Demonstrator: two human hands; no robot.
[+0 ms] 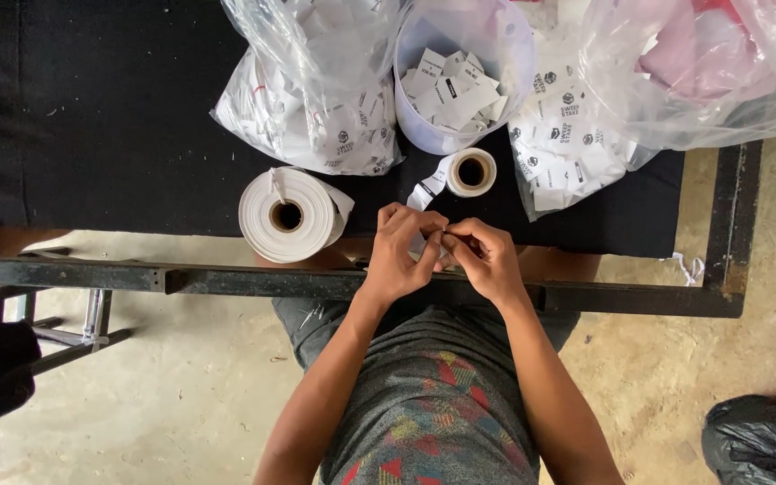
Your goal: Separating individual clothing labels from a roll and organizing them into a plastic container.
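Black-topped bench (92, 117) before you: your left hand (401, 256) and right hand (487, 256) pinch the label strip (426, 193) off the small roll (471, 171); next, judge a clean tear.

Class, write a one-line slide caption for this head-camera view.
Both hands, left hand and right hand, pinch a white label strip trailing from a small roll.

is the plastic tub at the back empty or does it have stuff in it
Not empty: the open tub holds a loose pile of cut white labels.
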